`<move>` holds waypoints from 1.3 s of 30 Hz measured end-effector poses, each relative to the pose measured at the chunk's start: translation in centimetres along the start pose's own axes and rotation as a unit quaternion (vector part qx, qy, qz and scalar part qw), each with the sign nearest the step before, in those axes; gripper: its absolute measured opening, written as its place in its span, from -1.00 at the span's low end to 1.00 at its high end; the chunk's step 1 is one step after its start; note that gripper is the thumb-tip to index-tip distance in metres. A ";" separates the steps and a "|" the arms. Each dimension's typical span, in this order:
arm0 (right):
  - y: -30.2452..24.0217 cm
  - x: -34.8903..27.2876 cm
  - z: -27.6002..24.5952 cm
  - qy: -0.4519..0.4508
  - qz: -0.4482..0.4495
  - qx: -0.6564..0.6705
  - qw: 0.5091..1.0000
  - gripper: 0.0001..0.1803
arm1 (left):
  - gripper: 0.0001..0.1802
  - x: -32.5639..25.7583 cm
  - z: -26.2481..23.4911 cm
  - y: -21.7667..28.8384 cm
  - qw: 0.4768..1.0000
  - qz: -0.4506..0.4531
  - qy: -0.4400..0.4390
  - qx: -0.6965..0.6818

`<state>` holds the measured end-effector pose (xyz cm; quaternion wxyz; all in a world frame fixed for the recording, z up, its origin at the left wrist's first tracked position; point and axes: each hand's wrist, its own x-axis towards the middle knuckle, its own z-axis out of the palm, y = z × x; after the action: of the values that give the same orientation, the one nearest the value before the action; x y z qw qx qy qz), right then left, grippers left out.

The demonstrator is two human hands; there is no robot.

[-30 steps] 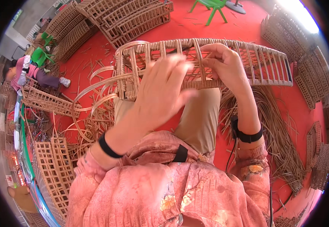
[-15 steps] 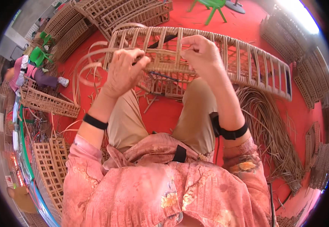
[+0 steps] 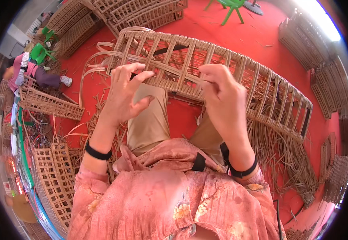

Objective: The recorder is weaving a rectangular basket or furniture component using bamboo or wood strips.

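Observation:
A long woven cane basket frame (image 3: 238, 66), with upright ribs and a wrapped rim, lies slanted across in front of my knees. Its right end sits nearer to me than its left. My left hand (image 3: 122, 92) is open at the basket's near left side, thumb and fingers apart. Over the basket's near side is my right hand (image 3: 224, 96), its fingers curled in; whatever is between them is hidden. Pale flat cane strips (image 3: 100, 62) loop out from the basket's left end, and one strip (image 3: 176, 71) runs across the ribs toward my right hand.
A bundle of long cane strands (image 3: 290, 160) lies on the red floor (image 3: 258, 30) at the right. Finished lattice panels (image 3: 54, 172) stand at the left. Stacked baskets (image 3: 142, 14) rise at the back. A person (image 3: 24, 70) sits far left beside green chairs (image 3: 42, 52).
The basket has tilted, its right end swinging toward me. My left hand has opened, and my right hand has moved down and nearer. My right knee has dropped.

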<state>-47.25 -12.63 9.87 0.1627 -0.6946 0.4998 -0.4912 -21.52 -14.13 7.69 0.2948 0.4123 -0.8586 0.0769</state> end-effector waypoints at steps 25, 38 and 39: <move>-0.9 -2.9 -4.9 -0.094 0.069 -0.177 0.977 -0.58 | -0.87 6.1 0.3 8.3 0.991 -0.016 -0.048 -0.124; -0.4 -2.5 -4.6 -0.195 0.104 -0.158 0.962 -0.43 | -0.91 5.6 2.7 8.2 0.977 -0.018 -0.046 -0.208; -0.1 -2.7 -4.7 -0.163 0.097 -0.117 0.975 -0.55 | -0.89 5.6 2.8 8.4 0.983 -0.008 -0.036 -0.183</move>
<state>-51.22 -9.00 10.77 0.2064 -0.7275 0.5859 -0.2915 -31.83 -13.42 9.51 0.3348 0.3613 -0.8647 -0.0985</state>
